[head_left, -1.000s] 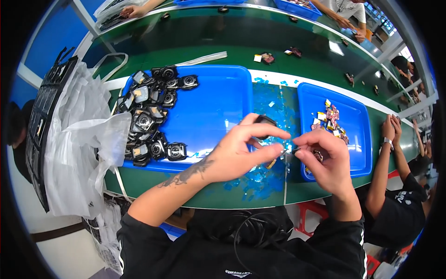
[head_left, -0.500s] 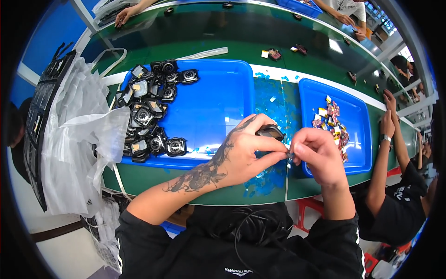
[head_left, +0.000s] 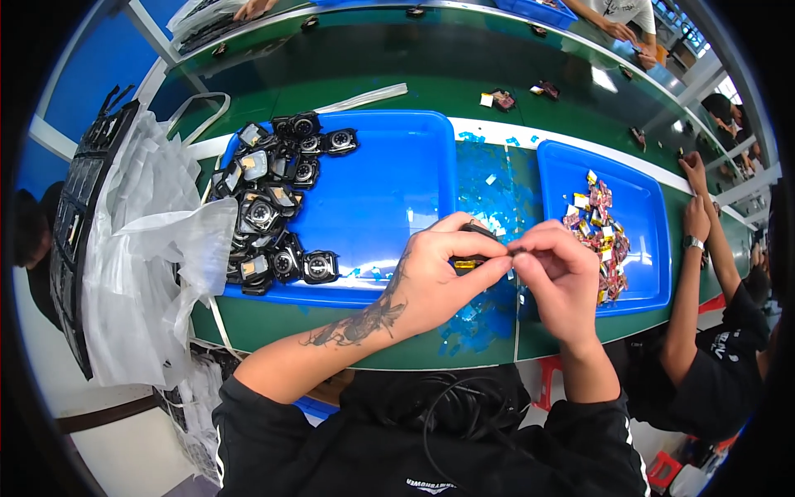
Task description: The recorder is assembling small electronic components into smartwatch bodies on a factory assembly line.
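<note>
Above the table strip between two blue trays, my left hand [head_left: 439, 273] grips a black smartwatch housing [head_left: 480, 230]. A bit of yellow shows on its underside, beneath my fingers. My right hand [head_left: 563, 277] is closed in a pinch at the housing's right end, its fingertips meeting those of my left. Whatever sits between the right fingertips is too small to make out. To the left, a pile of similar black watch housings [head_left: 259, 211] lies in the larger blue tray [head_left: 381, 186]. A heap of small reddish and yellow components [head_left: 609, 240] rests in the smaller blue tray [head_left: 650, 282].
Blue film scraps [head_left: 480, 327] litter the green table between the trays. Beyond a white rail runs a green belt [head_left: 348, 66] carrying scattered parts. Crumpled translucent plastic sheeting [head_left: 132, 265] hangs at the left. A co-worker's arms [head_left: 691, 248] are close on the right.
My right fingertips have come against my left ones, and the housing has tilted, showing yellow. At the far left, another person's hand has drawn back from the belt, where a part now lies.
</note>
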Tool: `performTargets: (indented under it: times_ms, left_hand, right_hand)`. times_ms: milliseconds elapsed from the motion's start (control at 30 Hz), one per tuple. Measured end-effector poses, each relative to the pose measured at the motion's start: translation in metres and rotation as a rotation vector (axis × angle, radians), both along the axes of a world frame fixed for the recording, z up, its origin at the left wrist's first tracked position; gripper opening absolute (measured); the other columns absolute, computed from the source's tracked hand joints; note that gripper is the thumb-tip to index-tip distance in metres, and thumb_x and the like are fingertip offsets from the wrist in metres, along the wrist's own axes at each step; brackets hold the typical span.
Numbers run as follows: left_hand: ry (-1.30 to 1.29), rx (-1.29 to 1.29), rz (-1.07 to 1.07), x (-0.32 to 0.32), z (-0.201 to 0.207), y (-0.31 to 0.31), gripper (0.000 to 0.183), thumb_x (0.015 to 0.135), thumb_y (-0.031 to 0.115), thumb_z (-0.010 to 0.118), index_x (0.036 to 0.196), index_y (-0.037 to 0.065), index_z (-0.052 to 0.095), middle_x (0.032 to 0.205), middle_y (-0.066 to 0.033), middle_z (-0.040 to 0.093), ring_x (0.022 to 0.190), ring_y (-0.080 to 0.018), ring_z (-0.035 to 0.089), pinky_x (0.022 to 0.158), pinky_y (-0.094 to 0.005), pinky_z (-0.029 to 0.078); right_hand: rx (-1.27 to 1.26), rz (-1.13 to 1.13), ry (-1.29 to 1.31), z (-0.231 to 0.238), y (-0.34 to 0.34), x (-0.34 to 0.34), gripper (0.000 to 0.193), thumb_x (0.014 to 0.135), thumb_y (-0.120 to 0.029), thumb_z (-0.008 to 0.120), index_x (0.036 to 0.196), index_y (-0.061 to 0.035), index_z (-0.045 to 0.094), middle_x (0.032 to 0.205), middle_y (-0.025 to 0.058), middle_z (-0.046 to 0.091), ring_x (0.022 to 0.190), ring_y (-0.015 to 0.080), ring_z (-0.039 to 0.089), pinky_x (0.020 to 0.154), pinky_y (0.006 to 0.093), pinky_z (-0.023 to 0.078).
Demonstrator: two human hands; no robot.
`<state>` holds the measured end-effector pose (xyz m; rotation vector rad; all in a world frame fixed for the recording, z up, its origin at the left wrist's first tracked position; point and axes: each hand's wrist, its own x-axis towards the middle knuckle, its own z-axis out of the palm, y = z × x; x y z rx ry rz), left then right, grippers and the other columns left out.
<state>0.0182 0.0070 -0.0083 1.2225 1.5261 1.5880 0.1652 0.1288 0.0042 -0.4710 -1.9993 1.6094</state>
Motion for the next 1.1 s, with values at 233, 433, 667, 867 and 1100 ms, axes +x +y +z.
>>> performTargets:
  times_ms: [233,433,667,867,1100]
  left_hand:
    - [-0.400,0.037,-0.065,-0.006,-0.002,0.005,0.044,0.093,-0.007,0.047,0.136,0.000,0.053,0.118,-0.0099,0.054,0.108,-0.0158,0.057,0.091,-0.0309,0.051]
    - [-0.467,0.071,-0.069,0.009,0.003,0.001,0.054,0.093,-0.010,0.043,0.146,-0.003,0.033,0.137,-0.0168,0.049,0.128,-0.0208,0.049,0.109,-0.0338,0.039]
    - [-0.561,0.035,-0.158,0.011,-0.001,0.000,0.050,0.096,-0.008,0.045,0.144,-0.005,0.034,0.138,-0.0173,0.049,0.130,-0.0211,0.048,0.109,-0.0337,0.039]
    - [-0.515,0.097,-0.175,0.014,-0.005,0.000,0.047,0.098,-0.005,0.044,0.145,-0.005,0.036,0.138,-0.0154,0.050,0.127,-0.0176,0.050,0.105,-0.0292,0.041]
    - [-0.494,0.104,-0.184,0.019,-0.002,-0.002,0.048,0.098,-0.006,0.043,0.146,-0.005,0.034,0.141,-0.0156,0.049,0.128,-0.0181,0.050,0.106,-0.0301,0.040]
  right_hand:
    - [0.144,-0.185,0.127,0.012,-0.004,0.002,0.012,0.085,0.005,0.068,0.096,0.0001,0.068,0.096,0.0094,0.066,0.085,0.0147,0.066,0.072,0.0243,0.054]
    - [0.436,-0.099,-0.172,0.021,-0.011,-0.012,0.013,0.082,0.003,0.070,0.095,-0.0004,0.070,0.078,0.0100,0.066,0.067,0.0184,0.066,0.059,0.0269,0.052]
    - [0.547,-0.184,-0.057,0.017,-0.017,-0.020,0.014,0.080,0.004,0.070,0.093,-0.0008,0.069,0.077,0.0091,0.065,0.057,0.0152,0.058,0.052,0.0270,0.045]
    - [0.358,-0.216,-0.112,0.021,-0.019,-0.013,0.008,0.080,0.003,0.071,0.086,-0.0005,0.067,0.076,0.0049,0.067,0.053,0.0062,0.050,0.049,0.0217,0.040]
    - [0.363,-0.261,-0.130,0.023,-0.021,-0.011,0.008,0.079,0.002,0.072,0.084,-0.0028,0.067,0.070,0.0036,0.065,0.049,0.0074,0.048,0.047,0.0230,0.038]
